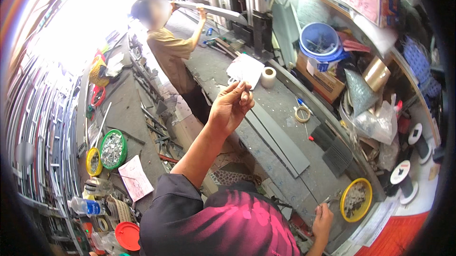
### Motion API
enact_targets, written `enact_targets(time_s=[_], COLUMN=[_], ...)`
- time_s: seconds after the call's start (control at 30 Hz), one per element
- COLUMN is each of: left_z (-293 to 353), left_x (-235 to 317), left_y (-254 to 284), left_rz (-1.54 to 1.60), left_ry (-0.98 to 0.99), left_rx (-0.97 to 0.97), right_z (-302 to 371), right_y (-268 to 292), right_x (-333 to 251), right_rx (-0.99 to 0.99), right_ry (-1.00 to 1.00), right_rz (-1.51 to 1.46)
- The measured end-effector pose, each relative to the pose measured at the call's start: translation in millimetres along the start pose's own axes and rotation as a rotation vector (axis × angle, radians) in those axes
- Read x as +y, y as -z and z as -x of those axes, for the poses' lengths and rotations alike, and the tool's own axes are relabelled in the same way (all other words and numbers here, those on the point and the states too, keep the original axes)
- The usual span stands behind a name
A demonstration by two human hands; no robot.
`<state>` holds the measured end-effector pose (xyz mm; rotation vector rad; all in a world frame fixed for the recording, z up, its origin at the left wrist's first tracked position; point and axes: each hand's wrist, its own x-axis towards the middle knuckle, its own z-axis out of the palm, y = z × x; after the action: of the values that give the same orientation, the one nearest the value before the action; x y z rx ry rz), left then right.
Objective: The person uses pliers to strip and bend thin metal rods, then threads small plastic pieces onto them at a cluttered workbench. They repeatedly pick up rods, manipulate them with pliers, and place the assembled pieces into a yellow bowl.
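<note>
My left hand [232,106] is raised over the workbench [285,194], fingers pinched together. Whatever is between the fingertips is too small to tell. White sheets of paper [247,68] lie just beyond it. Low on the right, near the bench's near end, my right hand [323,222] is closed. A small metallic bit shows at its fingertips, and a thin dark line [309,192] runs from there toward a flat grey profile [280,144]; I cannot make out what is held. Right of this hand stands a yellow basket [356,200] of small grey pieces.
Across the bench, a person in a tan shirt [171,49] holds a long grey profile [213,11]. Tape rolls [268,77] and dark mesh pads [330,149] lie along the bench. A green basket [113,149] of metal pieces sits on the left table. Spools [403,178] stand at right.
</note>
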<state>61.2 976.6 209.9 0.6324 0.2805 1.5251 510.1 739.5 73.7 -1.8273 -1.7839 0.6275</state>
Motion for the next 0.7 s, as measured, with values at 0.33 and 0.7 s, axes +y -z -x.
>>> enact_targets(time_s=[0.33,0.7], left_z=[52,-25], left_x=[-27,88], left_y=[2,32], left_rz=[-0.196,-0.512], left_ry=[0.118,-0.308], left_rx=[0.166,0.159], right_z=[70,51], right_y=[-118,7], right_x=[70,85], right_rx=[-0.082,0.009], right_ry=[-0.050,-0.058], right_rz=[-0.138,0.050])
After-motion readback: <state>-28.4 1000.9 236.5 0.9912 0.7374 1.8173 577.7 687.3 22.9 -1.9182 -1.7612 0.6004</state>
